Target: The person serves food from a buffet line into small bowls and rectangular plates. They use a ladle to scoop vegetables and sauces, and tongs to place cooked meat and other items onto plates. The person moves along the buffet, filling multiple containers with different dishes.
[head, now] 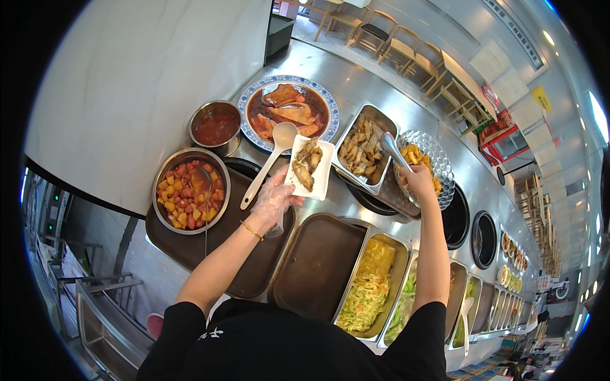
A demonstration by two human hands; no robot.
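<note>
My left hand [275, 196], in a clear plastic glove, holds a small white rectangular dish [322, 177] with several browned food pieces [307, 166] on it. To its right, my bare right hand [418, 183] grips metal tongs [396, 151], whose tips are at the right edge of a steel pan [391, 125] of similar browned pieces [358, 145]. Under and beyond that hand is a clear bubbled glass bowl [443, 162] of golden fried pieces [415, 156]. A beige ladle [272, 159] rests by a blue-and-white plate [332, 102] holding large brown pieces in dark sauce.
At left stand a steel pot [215, 125] of red sauce and a steel bowl [190, 196] of diced red and yellow food with a ladle. Brown trays [317, 266] and a pan of shredded vegetables [364, 300] lie nearest me. Round black wells [483, 239] and more pans continue right.
</note>
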